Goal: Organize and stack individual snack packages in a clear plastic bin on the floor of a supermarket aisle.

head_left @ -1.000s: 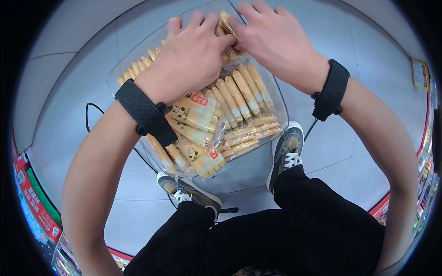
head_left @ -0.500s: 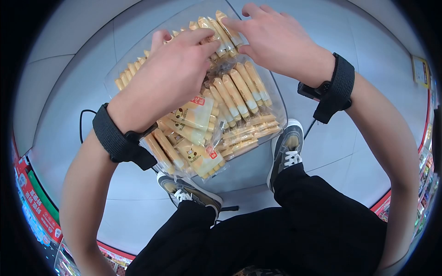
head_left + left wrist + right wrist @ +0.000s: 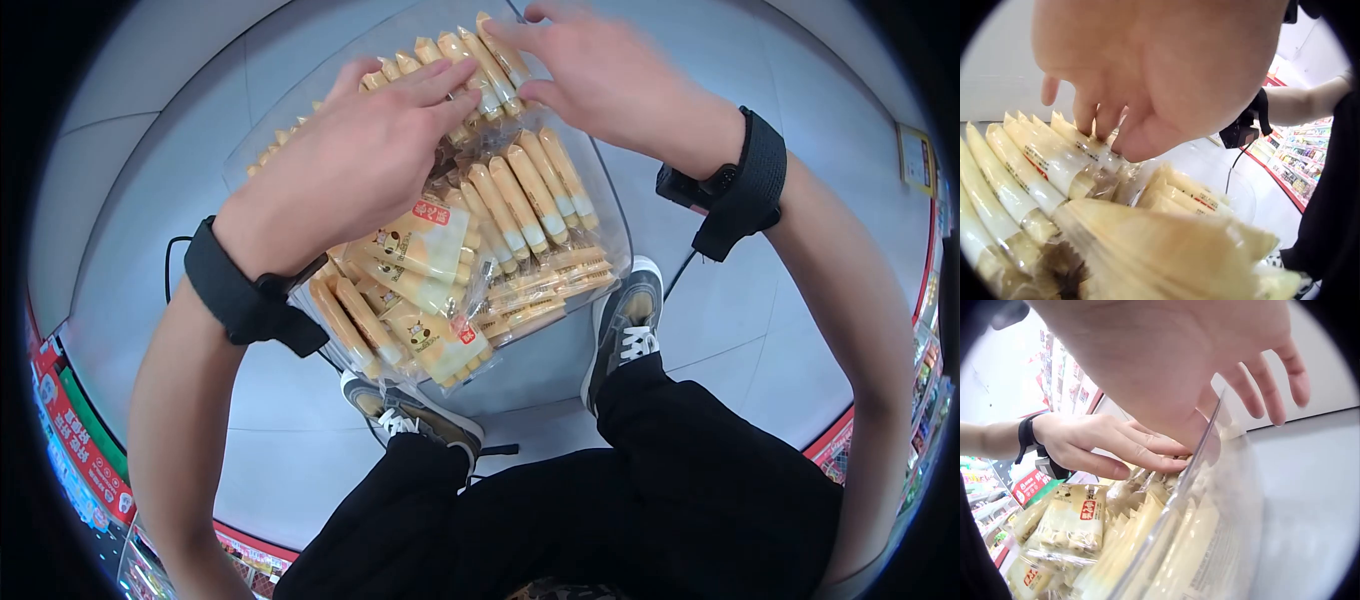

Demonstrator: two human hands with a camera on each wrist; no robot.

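A clear plastic bin [image 3: 612, 215] holds rows of wrapped, pale yellow stick snacks [image 3: 525, 190]. Across the upper row lies the left hand [image 3: 375, 150], its fingertips on the packs there; its fingers are mostly extended. At the bin's upper right corner the right hand [image 3: 610, 80] has its thumb and index finger apart beside the end pack [image 3: 503, 55]. In the right wrist view the right hand's other fingers [image 3: 1266, 387] hang outside the bin wall [image 3: 1175, 500]. Flat packs with red labels [image 3: 425, 240] lie near the left wrist.
Below the bin are the person's two shoes [image 3: 625, 330] on the grey floor [image 3: 710, 340]. A black cable runs behind the bin's left side. Store shelves with goods [image 3: 1310, 153] stand beyond, and a red sign [image 3: 85, 450] is at the far left.
The hands have moved apart from where they met at the top row. The left hand has shifted left and down, uncovering upright packs; the right has drawn slightly right.
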